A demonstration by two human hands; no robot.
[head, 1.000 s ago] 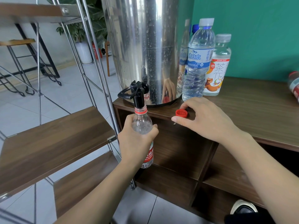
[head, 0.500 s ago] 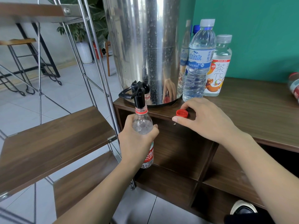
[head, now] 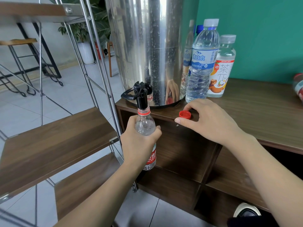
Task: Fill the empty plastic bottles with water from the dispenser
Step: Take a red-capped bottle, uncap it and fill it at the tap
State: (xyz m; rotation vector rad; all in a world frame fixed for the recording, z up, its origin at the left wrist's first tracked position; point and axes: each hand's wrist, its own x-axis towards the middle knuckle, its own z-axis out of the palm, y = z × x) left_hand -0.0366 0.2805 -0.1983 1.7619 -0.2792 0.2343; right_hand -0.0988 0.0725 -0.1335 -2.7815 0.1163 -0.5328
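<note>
Left hand (head: 139,145): wrapped around the middle of a clear plastic bottle (head: 146,128), thumb on the near side, fingers curled round the far side; held upright.
Bottle: uncapped, red ring at the neck, red label showing just below the gripping fingers; mouth raised directly under the black tap (head: 141,95), touching or almost touching its spout. Water level not readable.
Right hand (head: 208,120): resting on the front edge of the wooden cabinet (head: 262,112), to the right of the left hand; fingers loosely bent around a red cap (head: 185,115), fingertips touching its rim, thumb stretched along the edge just in front of it.
Red cap: lying on the cabinet top, open side up, between thumb and forefinger.
Dispenser (head: 150,46): tall shiny steel drum, standing beyond both hands, tap sticking out just above the left hand.
Beyond the right hand: a blue-labelled bottle (head: 203,63) with a white-labelled bottle (head: 223,68) just beside it, both capped and upright.
Left of the left hand: wooden steps (head: 49,145) on a metal frame.
</note>
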